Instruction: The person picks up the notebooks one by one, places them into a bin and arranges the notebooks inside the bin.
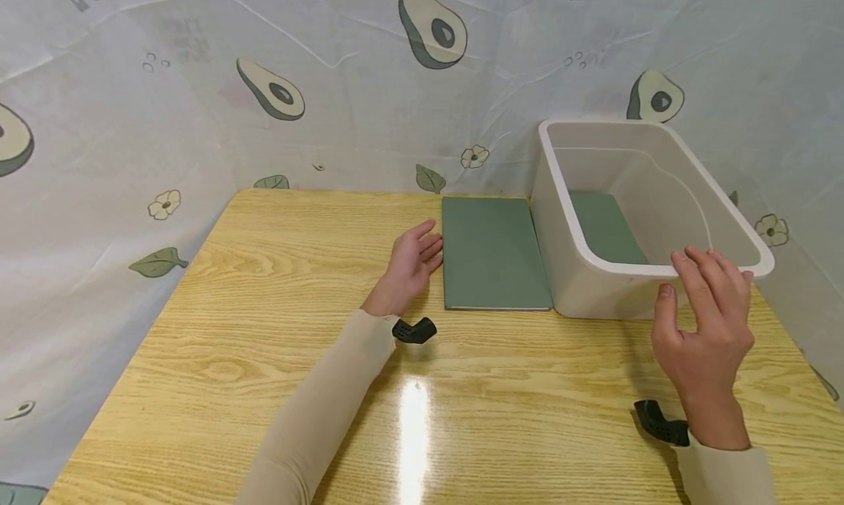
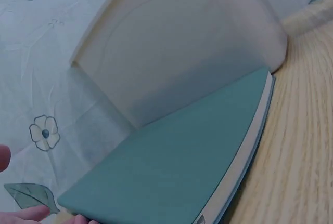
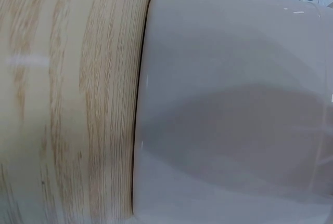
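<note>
A green hardcover book (image 1: 496,253) lies flat on the table, close against the left wall of a white plastic bin (image 1: 609,292). My left hand (image 1: 412,259) is at the book's left edge with its fingers loosely extended. In the left wrist view, fingertips (image 2: 79,219) meet the edge of the book (image 2: 177,156), whose pages show along one side. My right hand (image 1: 708,329) rests its fingers on the bin's near rim, thumb apart in front of the outer wall. Another flat green item (image 1: 603,226), similar in colour, lies on the bin's floor, partly hidden by the wall.
The wooden table (image 1: 264,285) reaches back to a hanging cloth (image 1: 356,72) printed with avocados, flowers and leaves. The bin stands at the table's back right, near the cloth. Black wrist mounts (image 1: 414,331) stick out from both sleeves.
</note>
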A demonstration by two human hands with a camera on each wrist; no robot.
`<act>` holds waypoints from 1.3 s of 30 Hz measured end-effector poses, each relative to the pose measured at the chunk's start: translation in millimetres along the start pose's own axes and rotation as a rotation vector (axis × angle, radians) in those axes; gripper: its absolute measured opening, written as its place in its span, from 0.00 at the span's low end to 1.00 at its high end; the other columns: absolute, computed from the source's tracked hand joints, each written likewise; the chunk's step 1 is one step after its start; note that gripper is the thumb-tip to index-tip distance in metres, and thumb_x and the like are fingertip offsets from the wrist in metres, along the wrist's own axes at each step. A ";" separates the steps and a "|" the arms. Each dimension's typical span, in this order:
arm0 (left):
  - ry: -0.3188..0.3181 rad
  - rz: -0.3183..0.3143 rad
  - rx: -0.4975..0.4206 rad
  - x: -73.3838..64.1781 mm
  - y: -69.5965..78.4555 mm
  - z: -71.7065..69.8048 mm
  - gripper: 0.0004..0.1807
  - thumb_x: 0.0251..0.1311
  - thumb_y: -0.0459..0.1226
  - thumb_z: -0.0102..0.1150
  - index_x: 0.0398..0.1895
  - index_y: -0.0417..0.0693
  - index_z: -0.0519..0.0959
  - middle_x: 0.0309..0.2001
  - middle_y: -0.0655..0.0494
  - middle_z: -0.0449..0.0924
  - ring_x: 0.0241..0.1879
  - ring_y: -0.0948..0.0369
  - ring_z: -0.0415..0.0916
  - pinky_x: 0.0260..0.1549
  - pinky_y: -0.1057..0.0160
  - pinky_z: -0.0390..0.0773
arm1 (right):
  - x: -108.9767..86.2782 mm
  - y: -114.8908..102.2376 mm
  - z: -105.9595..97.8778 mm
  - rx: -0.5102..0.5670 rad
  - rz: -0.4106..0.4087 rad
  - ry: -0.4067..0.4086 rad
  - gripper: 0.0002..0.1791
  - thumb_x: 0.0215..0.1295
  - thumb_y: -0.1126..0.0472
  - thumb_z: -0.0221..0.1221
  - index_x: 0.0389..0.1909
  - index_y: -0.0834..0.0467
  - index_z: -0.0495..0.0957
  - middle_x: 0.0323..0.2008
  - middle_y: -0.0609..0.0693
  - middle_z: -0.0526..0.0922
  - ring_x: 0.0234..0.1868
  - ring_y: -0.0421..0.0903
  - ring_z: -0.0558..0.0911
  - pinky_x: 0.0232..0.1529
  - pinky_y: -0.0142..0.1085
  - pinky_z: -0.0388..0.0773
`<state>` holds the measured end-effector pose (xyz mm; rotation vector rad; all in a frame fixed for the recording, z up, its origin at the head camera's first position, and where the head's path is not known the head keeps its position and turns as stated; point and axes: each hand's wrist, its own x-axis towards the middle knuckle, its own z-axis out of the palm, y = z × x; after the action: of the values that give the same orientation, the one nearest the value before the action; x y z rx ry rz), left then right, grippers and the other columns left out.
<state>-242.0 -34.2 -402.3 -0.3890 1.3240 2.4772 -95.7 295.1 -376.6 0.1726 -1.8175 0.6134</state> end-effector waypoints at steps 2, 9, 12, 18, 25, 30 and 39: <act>0.010 -0.016 0.008 0.6 1.7 0.1 0.32 0.78 0.43 0.57 0.81 0.50 0.64 0.80 0.39 0.63 0.79 0.48 0.62 0.80 0.50 0.61 | -1.2 3.1 0.3 0.002 -0.002 0.002 0.19 0.68 0.62 0.59 0.56 0.62 0.88 0.56 0.65 0.88 0.65 0.67 0.81 0.79 0.61 0.65; -0.060 -0.116 0.084 2.6 13.0 -4.1 0.31 0.77 0.39 0.56 0.80 0.47 0.65 0.77 0.44 0.68 0.76 0.47 0.68 0.77 0.47 0.68 | -1.7 3.3 0.6 -0.001 -0.001 -0.002 0.19 0.68 0.62 0.59 0.56 0.62 0.88 0.56 0.66 0.87 0.65 0.67 0.81 0.79 0.62 0.64; -0.118 -0.145 0.142 5.2 14.0 -5.9 0.33 0.78 0.36 0.53 0.83 0.46 0.60 0.76 0.44 0.68 0.77 0.45 0.67 0.76 0.44 0.68 | -1.6 3.4 0.7 -0.002 -0.002 0.002 0.19 0.68 0.62 0.59 0.56 0.62 0.88 0.56 0.65 0.88 0.65 0.67 0.81 0.79 0.62 0.64; -0.203 -0.154 0.248 8.7 12.4 -2.5 0.35 0.77 0.27 0.47 0.85 0.47 0.56 0.75 0.42 0.70 0.68 0.47 0.75 0.72 0.42 0.71 | 0.4 -3.6 -0.1 0.000 0.007 0.004 0.19 0.67 0.64 0.59 0.55 0.64 0.88 0.55 0.67 0.87 0.64 0.69 0.81 0.79 0.62 0.64; -0.263 -0.165 0.307 13.0 10.2 -2.9 0.41 0.73 0.21 0.46 0.86 0.54 0.55 0.70 0.39 0.75 0.48 0.52 0.84 0.45 0.51 0.89 | 1.6 -9.8 -0.3 -0.003 0.008 0.002 0.19 0.66 0.65 0.59 0.55 0.65 0.87 0.55 0.67 0.87 0.64 0.69 0.81 0.79 0.62 0.64; -0.291 -0.161 0.315 13.3 7.9 -4.9 0.46 0.69 0.18 0.49 0.87 0.56 0.53 0.72 0.36 0.73 0.54 0.45 0.85 0.31 0.57 0.90 | 1.9 -7.5 0.7 -0.001 0.005 0.003 0.19 0.66 0.64 0.59 0.55 0.64 0.87 0.55 0.67 0.87 0.64 0.69 0.81 0.78 0.63 0.65; -0.248 -0.142 0.298 12.6 1.6 -10.2 0.47 0.67 0.18 0.50 0.85 0.60 0.56 0.69 0.35 0.76 0.44 0.50 0.87 0.22 0.62 0.85 | -3.9 4.8 1.6 -0.015 -0.011 0.006 0.20 0.67 0.62 0.59 0.56 0.61 0.88 0.56 0.65 0.88 0.65 0.67 0.81 0.78 0.63 0.66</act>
<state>-253.3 -41.9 -411.4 -0.0980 1.4722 2.0918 -97.8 297.8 -382.1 0.1706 -1.8139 0.5924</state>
